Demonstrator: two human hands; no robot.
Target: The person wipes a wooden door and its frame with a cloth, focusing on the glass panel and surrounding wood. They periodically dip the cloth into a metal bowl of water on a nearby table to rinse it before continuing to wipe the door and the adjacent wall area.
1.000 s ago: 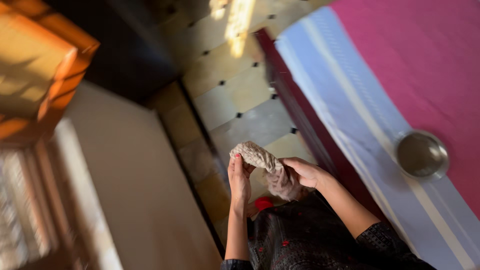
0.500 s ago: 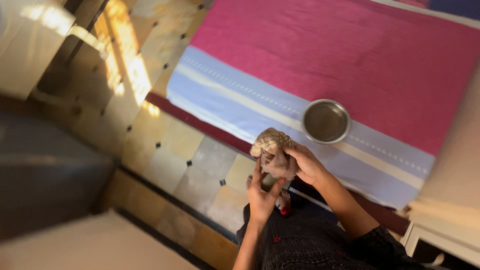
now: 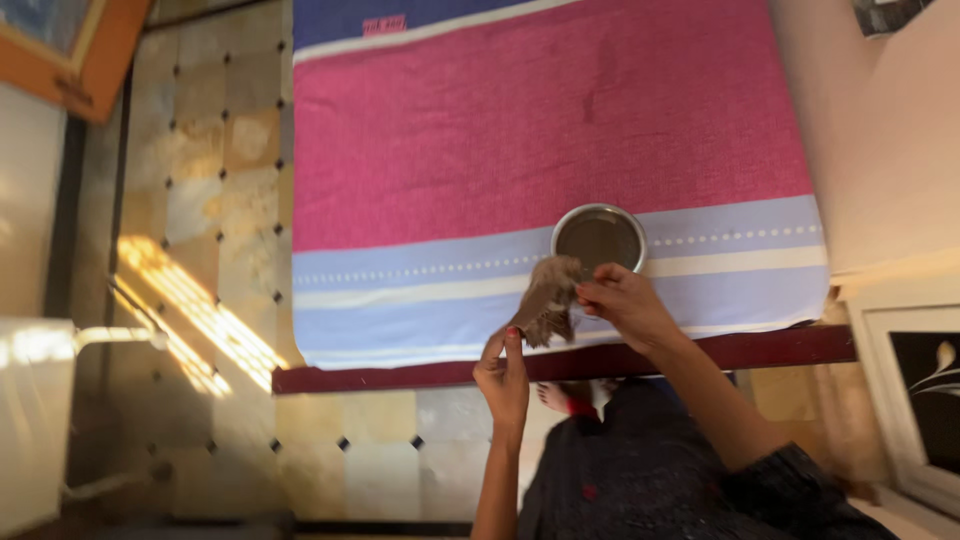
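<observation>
- My left hand (image 3: 503,375) pinches the lower corner of the small brownish cloth (image 3: 548,297) between thumb and fingertips; the other fingers are loosely curled.
- My right hand (image 3: 625,303) closes its fingers on the upper end of the same cloth.
- A moment ago the cloth was a bunched roll between both hands; now it hangs more opened and pulled between them.
- The cloth is now in the air just in front of the steel bowl (image 3: 599,238), above the blue stripe of the bedsheet (image 3: 520,140). Before, I held it over the tiled floor (image 3: 200,250).
- The bowl sits on the sheet; I cannot tell if the cloth touches it.
</observation>
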